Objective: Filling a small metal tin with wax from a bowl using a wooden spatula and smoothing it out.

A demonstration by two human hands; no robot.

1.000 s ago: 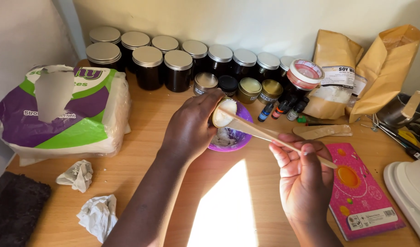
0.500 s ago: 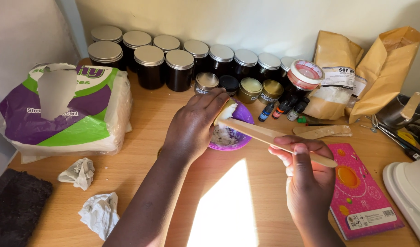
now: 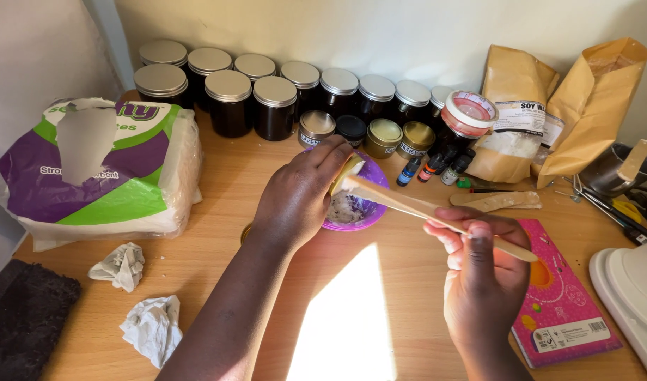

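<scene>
1. Our left hand [image 3: 298,197] curls over the purple bowl [image 3: 358,212], fingertips pinching a pale wad at its rim.
2. Our right hand [image 3: 478,271] is closed around a wooden stick [image 3: 436,217], whose tip meets the wad.
3. Dark jars [image 3: 274,106] line the wall behind.

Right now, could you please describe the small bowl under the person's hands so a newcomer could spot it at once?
Start at the long row of dark lidded jars along the back wall of the wooden table. Just in front of the low tins, near the table's middle, sits the purple bowl, beneath the left hand and the tip of the wooden stick. It is the only open, purple dish there.
</scene>
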